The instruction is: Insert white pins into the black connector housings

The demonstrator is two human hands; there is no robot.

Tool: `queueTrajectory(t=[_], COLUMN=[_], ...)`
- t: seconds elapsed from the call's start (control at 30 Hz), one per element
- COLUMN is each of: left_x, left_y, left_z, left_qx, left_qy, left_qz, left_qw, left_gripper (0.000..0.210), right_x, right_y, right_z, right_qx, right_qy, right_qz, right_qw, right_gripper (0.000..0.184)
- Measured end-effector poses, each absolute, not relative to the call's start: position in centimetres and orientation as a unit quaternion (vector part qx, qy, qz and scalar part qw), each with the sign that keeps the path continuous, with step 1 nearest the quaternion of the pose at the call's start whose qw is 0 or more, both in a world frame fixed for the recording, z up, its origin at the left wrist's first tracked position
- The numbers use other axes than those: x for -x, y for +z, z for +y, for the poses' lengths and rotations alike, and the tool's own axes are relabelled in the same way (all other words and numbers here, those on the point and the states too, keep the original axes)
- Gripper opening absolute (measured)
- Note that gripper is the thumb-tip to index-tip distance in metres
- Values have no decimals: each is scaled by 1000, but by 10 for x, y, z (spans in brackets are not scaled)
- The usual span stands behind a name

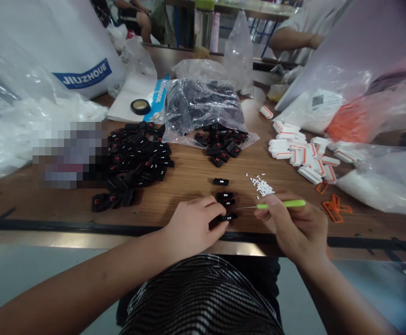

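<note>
Near the table's front edge, my left hand (197, 222) is closed, with thumb and fingers around a small black connector housing (229, 217). Three more black housings with white dots lie in a column just beyond it, the farthest one (221, 182) a little apart. My right hand (293, 225) pinches a green-handled pick (295, 203), its thin metal tip pointing left toward the housings, apart from the one in my left hand. Small white plugs (263, 187) lie in a loose pile just beyond my right hand.
A heap of black housings (138, 156) lies left, and a clear bag (203, 104) of more stands behind. White and orange parts (302, 153) and orange frames (334, 209) lie right. Black tape (140, 107) rests on paper. Across the table, a person's arm (293, 39) shows.
</note>
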State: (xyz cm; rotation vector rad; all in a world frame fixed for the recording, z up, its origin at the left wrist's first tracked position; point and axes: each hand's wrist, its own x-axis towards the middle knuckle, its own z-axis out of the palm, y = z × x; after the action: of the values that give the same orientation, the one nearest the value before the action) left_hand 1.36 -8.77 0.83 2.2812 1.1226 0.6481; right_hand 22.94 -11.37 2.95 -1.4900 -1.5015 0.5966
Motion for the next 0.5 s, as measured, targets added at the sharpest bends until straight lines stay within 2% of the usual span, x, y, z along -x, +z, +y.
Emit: queueTrajectory(t=[0.2,0.5], left_x=[-9,-12], left_y=[11,2], left_z=[-83,-73], left_qx=[-796,-822], left_qy=[324,282], left_qz=[428,432], left_qw=[280,241], left_gripper=[13,14], right_x=[-223,-225], right_y=[25,21], right_z=[-104,-99], right_qx=[594,568], right_qy=[230,229], right_qz=[-590,-633], right_qw=[496,475], right_gripper=[21,20])
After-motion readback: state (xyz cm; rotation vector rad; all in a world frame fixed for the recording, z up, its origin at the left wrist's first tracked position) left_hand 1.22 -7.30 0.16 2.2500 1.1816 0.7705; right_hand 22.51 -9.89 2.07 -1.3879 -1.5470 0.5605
